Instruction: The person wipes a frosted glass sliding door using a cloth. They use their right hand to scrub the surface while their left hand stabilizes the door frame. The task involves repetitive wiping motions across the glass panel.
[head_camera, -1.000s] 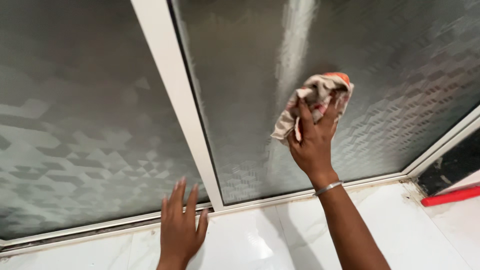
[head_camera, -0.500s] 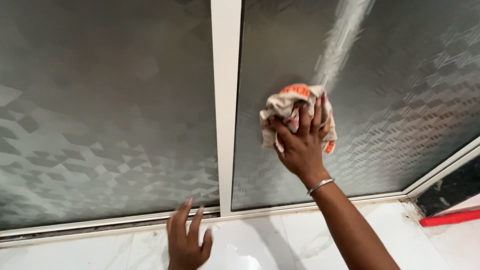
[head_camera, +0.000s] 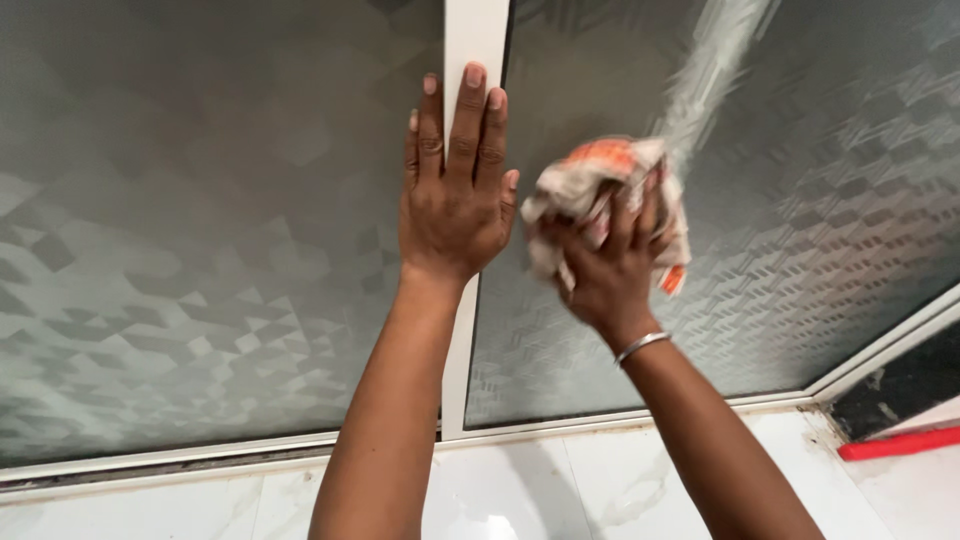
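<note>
Your right hand grips the bunched cloth against the frosted glass panel, just beside the white frame, where your left hand lies flat, fingers spread. Leaning hard could make that palm slip on the glass.

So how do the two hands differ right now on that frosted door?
The left hand lies flat and open, fingers straight, over the white frame bar; the right hand is curled shut around a crumpled cloth against the glass. The right wrist wears a metal bangle; the left is bare. Both are raised against the door.
</note>
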